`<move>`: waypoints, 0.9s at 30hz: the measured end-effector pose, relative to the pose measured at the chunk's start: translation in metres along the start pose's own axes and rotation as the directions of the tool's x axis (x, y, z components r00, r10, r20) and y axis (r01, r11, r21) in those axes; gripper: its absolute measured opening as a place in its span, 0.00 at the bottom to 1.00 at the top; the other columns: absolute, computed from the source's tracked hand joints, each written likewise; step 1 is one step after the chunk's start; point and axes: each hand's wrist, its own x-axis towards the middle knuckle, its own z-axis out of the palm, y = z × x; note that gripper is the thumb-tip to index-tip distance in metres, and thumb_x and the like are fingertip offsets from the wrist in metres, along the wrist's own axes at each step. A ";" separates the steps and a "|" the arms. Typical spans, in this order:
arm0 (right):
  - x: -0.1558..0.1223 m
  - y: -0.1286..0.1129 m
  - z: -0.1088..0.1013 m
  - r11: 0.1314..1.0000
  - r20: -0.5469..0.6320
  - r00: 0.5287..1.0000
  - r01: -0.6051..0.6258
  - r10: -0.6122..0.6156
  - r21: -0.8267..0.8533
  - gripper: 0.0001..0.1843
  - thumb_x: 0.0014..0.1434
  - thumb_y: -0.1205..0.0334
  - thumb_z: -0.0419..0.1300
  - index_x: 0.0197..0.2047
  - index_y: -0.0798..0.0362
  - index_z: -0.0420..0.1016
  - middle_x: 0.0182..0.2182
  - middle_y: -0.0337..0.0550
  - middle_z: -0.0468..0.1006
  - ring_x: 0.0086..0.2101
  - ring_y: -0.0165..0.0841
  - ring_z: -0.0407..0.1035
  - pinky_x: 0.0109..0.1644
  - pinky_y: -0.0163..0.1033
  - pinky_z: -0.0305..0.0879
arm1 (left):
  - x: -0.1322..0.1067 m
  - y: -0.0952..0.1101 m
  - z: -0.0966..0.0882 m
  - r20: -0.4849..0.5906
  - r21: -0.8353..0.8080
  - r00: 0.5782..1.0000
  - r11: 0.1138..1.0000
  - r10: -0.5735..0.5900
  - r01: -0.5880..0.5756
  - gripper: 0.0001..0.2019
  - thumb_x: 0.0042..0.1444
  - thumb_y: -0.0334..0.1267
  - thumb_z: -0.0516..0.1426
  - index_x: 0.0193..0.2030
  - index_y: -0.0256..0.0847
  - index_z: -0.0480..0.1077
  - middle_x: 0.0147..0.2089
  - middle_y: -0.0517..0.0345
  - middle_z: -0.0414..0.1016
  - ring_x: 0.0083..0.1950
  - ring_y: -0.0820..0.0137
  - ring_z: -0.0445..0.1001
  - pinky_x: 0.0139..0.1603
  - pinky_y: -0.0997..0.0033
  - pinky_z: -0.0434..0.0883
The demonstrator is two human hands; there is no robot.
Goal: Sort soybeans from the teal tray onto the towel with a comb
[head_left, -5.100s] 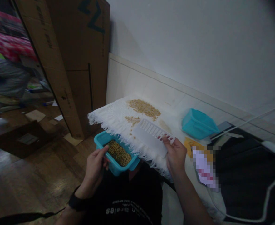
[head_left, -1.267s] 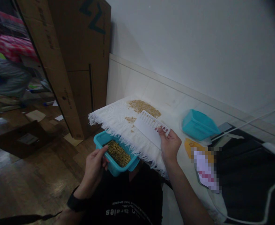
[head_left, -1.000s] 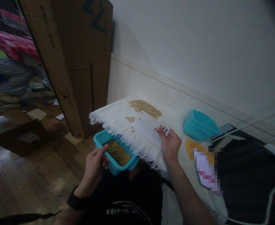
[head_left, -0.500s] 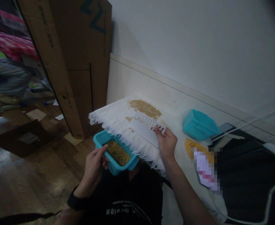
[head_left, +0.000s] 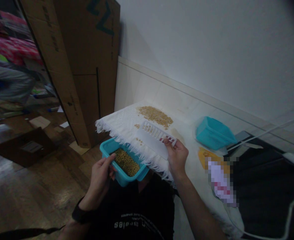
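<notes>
I have the left hand (head_left: 99, 175) near and left of the middle, its thumb (head_left: 110, 158) stretched toward the far right above curled fingers, in a pinch. Its forearm (head_left: 91, 195) slants in from the near left, wrist almost straight. I have the right hand (head_left: 178, 156) a little farther off, right of the middle, thumb pressed on top, fingers mostly hidden below; the right arm (head_left: 197, 201) angles in from the near right
</notes>
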 end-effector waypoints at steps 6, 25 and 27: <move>-0.009 -0.004 -0.001 1.000 0.010 1.000 0.017 -0.017 -0.014 0.20 0.51 0.47 0.68 0.38 0.55 0.81 0.32 0.44 0.83 0.33 0.36 0.76 0.40 0.39 0.71 | -0.001 0.001 0.000 -0.001 -0.033 1.000 0.999 -0.017 0.017 0.19 0.48 0.46 0.65 0.15 0.41 0.64 0.11 0.68 0.58 0.12 0.79 0.54 0.11 0.77 0.55; 0.014 -0.008 -0.010 0.989 -0.111 0.986 0.110 -0.120 -0.096 0.21 0.52 0.47 0.68 0.38 0.57 0.81 0.33 0.45 0.83 0.34 0.37 0.76 0.41 0.40 0.71 | -0.001 0.001 0.000 0.001 0.006 1.000 1.000 -0.014 0.014 0.20 0.48 0.47 0.64 0.15 0.41 0.64 0.11 0.68 0.57 0.12 0.79 0.54 0.12 0.77 0.55; 0.023 -0.004 -0.012 0.980 -0.125 0.980 0.136 -0.155 -0.146 0.21 0.53 0.46 0.67 0.38 0.57 0.81 0.33 0.45 0.83 0.34 0.37 0.76 0.41 0.40 0.70 | -0.001 0.000 0.000 0.007 0.005 1.000 1.000 -0.017 0.017 0.20 0.48 0.48 0.64 0.15 0.41 0.64 0.11 0.69 0.57 0.12 0.78 0.54 0.12 0.77 0.55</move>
